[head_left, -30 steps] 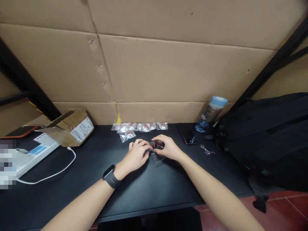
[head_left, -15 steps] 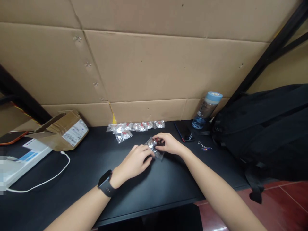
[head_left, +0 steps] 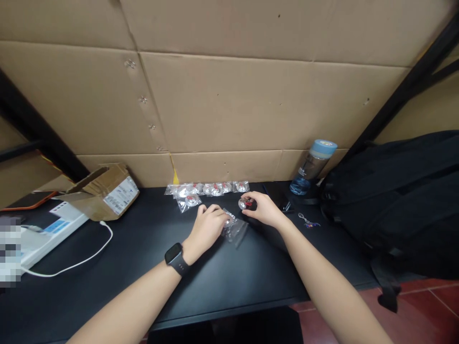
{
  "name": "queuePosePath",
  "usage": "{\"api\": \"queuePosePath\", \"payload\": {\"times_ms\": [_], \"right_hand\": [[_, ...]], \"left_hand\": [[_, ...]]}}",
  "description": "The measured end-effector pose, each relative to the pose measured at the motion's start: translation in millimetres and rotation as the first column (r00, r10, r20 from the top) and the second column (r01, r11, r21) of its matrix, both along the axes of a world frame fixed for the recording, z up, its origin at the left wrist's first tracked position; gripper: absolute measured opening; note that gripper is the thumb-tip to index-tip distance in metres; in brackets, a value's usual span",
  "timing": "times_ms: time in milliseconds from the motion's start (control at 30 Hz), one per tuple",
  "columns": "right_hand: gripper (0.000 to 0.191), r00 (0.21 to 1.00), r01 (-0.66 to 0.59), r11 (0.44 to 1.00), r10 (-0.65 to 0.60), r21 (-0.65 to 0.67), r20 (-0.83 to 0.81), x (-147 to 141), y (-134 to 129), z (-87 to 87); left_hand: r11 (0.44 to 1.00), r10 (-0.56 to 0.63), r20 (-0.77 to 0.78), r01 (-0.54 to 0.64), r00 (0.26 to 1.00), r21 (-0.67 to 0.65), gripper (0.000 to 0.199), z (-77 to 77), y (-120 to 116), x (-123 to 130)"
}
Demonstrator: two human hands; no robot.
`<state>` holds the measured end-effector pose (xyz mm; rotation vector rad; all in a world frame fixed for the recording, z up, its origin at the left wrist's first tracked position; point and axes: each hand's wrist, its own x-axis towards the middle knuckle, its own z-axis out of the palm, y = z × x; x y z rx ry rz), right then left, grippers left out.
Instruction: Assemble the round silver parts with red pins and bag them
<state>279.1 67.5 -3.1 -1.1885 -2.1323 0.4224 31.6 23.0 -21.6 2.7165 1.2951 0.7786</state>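
My right hand pinches a small round silvery disc with a red part between thumb and fingers, just above the desk. To its left, my left hand has its fingers closed on a crumpled clear plastic bag; what is under the fingertips is partly hidden. A dark watch is on the left wrist. Behind the hands, several similar silvery discs with red parts lie in clear bags in a row, and one more bagged disc lies in front of the row.
A phone, a bottle with a blue lid and a keychain lie or stand to the right, beside a black backpack. At left are an opened cardboard box and a white cable. Cardboard walls the back.
My right hand has drawn the disc out of the plastic bag and moved it up and to the right. My left hand now grips the bag. The view has shifted slightly.
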Motion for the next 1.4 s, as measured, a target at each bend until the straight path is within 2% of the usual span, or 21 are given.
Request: {"api": "queuePosePath", "payload": {"times_ms": [67, 133, 200, 300, 333, 400, 500, 633, 733, 867, 967, 1033, 1100, 1133, 1200, 1233, 1300, 1400], "right_hand": [[0.042, 0.997, -0.024, 1.000, 0.024, -0.010, -0.068, -4, -2, 0.5], [0.045, 0.978, -0.074, 0.996, 0.062, -0.052, -0.198, -12, -6, 0.1], [0.052, 0.918, -0.165, 0.980, 0.112, -0.111, -0.380, -23, -11, -1.0], [0.060, 0.782, -0.301, 0.941, 0.150, -0.156, -0.605, -45, -23, -2.6], [0.059, 0.755, -0.320, 0.934, 0.152, -0.156, -0.638, -53, -27, -2.9], [0.052, 0.741, -0.326, 0.936, 0.169, -0.129, -0.650, -65, -36, -3.1], [0.048, 0.729, -0.330, 0.933, 0.155, -0.144, -0.667, -76, -45, -3.1], [0.067, 0.621, -0.385, 0.889, 0.050, -0.249, -0.782, -76, -48, -2.9], [0.068, 0.569, -0.407, 0.870, 0.004, -0.278, -0.822, -75, -47, -1.8], [0.053, 0.569, -0.395, 0.880, 0.009, -0.264, -0.822, -73, -46, -0.2], [0.050, 0.606, -0.347, 0.906, 0.021, -0.240, -0.795, -67, -42, 2.4], [0.051, 0.649, -0.306, 0.918, 0.009, -0.251, -0.761, -57, -36, 6.0], [0.050, 0.712, -0.254, 0.929, -0.008, -0.268, -0.702, -44, -30, 11.3], [0.048, 0.752, -0.223, 0.938, -0.009, -0.267, -0.659, -36, -27, 14.5], [0.043, 0.843, -0.165, 0.958, 0.013, -0.235, -0.538, -22, -24, 21.4], [0.042, 0.891, -0.150, 0.966, 0.039, -0.212, -0.453, -15, -23, 24.7], [0.042, 0.965, -0.135, 0.978, 0.093, -0.161, -0.245, -4, -23, 30.8], [0.045, 0.988, -0.147, 0.981, 0.153, -0.127, 0.033, 5, -27, 37.2]], "left_hand": [[0.999, 0.029, 0.080, -0.028, 0.996, -0.017, 0.021, 2.5, 1, -4], [0.995, 0.078, 0.257, -0.060, 0.963, -0.077, 0.017, 5.3, 2, -7], [0.980, 0.144, 0.505, -0.050, 0.851, -0.195, 0.011, 8.2, 3, -9], [0.933, 0.230, 0.774, 0.092, 0.590, -0.348, 0.016, 12.2, 2, -6], [0.920, 0.243, 0.811, 0.139, 0.532, -0.367, 0.019, 13.4, 0, -4], [0.910, 0.237, 0.835, 0.187, 0.497, -0.369, 0.019, 15.4, -5, -1], [0.934, 0.214, 0.825, 0.137, 0.522, -0.329, 0.014, 17.4, -10, 0], [0.964, 0.229, 0.818, -0.006, 0.528, -0.266, 0.012, 18.1, -9, -5], [0.966, 0.215, 0.810, 0.002, 0.546, -0.257, 0.011, 17.6, -5, -9], [0.962, 0.190, 0.777, 0.045, 0.600, -0.269, 0.013, 15.3, -2, -10], [0.959, 0.178, 0.728, 0.047, 0.662, -0.278, 0.023, 14.1, -2, -11], [0.960, 0.148, 0.639, 0.046, 0.755, -0.278, 0.024, 15.5, -5, -13], [0.947, -0.005, 0.441, 0.146, 0.897, -0.286, 0.016, 18.8, -9, -17], [0.929, -0.116, 0.319, 0.217, 0.941, -0.300, 0.015, 20.6, -11, -18], [0.895, -0.290, 0.115, 0.311, 0.950, -0.320, 0.019, 22.9, -17, -21], [0.890, -0.328, 0.050, 0.326, 0.943, -0.318, 0.022, 22.9, -19, -21], [0.901, -0.339, -0.017, 0.319, 0.941, -0.294, 0.028, 20.4, -23, -21], [0.928, -0.313, -0.073, 0.289, 0.947, -0.235, 0.035, 13.2, -25, -18]]}}
